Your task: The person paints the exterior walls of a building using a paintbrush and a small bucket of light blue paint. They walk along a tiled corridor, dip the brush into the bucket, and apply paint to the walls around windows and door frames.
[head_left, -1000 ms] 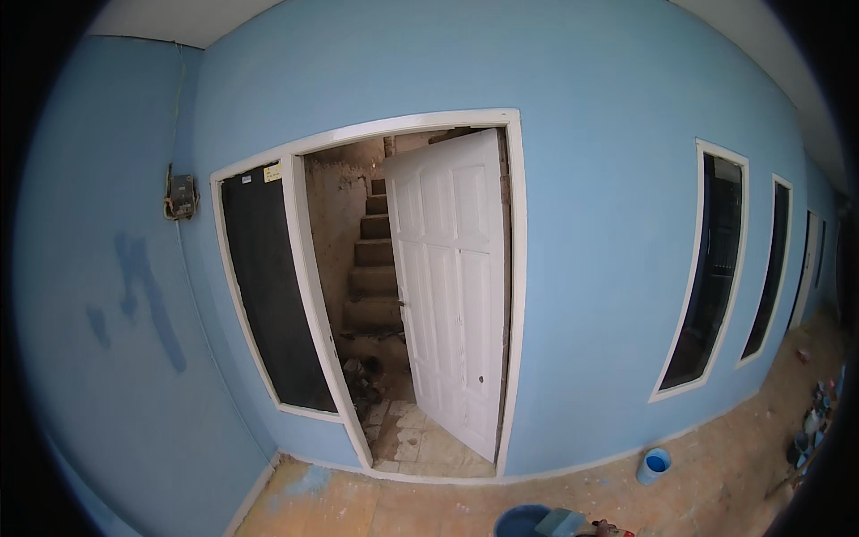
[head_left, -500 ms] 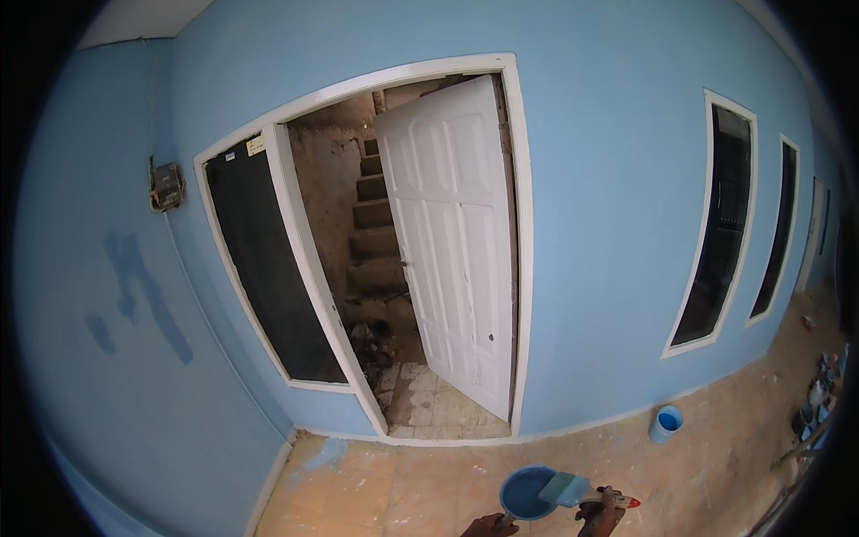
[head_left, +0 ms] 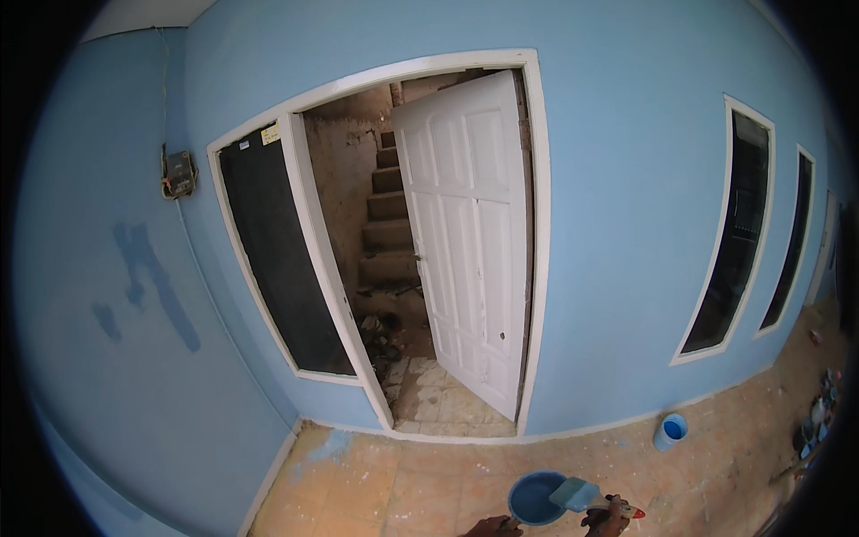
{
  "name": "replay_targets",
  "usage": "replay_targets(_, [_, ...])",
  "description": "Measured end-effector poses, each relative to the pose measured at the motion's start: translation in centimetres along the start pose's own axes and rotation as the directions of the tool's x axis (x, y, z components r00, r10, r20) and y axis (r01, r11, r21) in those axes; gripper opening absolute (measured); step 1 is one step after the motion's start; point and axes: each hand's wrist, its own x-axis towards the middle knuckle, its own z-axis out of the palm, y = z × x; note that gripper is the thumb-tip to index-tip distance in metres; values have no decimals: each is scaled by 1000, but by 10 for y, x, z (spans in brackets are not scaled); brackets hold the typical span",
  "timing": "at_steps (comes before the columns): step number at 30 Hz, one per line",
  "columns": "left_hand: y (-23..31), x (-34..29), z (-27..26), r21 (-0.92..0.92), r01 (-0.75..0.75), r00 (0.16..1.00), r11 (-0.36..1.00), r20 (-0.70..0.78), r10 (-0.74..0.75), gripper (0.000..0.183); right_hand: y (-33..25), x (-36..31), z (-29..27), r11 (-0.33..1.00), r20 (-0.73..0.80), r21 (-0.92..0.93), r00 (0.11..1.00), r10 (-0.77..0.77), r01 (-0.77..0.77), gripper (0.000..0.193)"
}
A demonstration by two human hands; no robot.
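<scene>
My left hand (head_left: 495, 527) is closed round the handle of a blue dipper (head_left: 530, 498) with blue paint inside, low in the view. In my right hand (head_left: 608, 517) is a wide paintbrush (head_left: 575, 494) with a red-tipped handle. Its blue-coated bristles reach over the right rim of the dipper; whether they touch the rim I cannot tell. Darker blue streaks of paint (head_left: 159, 285) mark the light blue wall (head_left: 80, 376) on the left.
A white panelled door (head_left: 465, 233) stands ajar, with stairs (head_left: 386, 234) behind it. A blue paint bucket (head_left: 669, 433) sits on the tiled floor (head_left: 429, 483) by the wall. A meter box (head_left: 180, 174) hangs at left; clutter (head_left: 816, 421) lies at far right.
The whole view has shifted slightly, moving the door and windows to the right. Dipper and brush stay close together, the brush still over the dipper's right side.
</scene>
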Motion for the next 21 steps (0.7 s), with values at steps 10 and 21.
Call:
replay_targets(10, [-71,27,2,136,89,991,987,86,-101,40,3,-1,4,999,-11,2,999,47,-47,28])
replay_targets(21, [32,26,-31,153,277,930,948,204,-305,41,6,5,-1,999,13,26,999,-29,28,26])
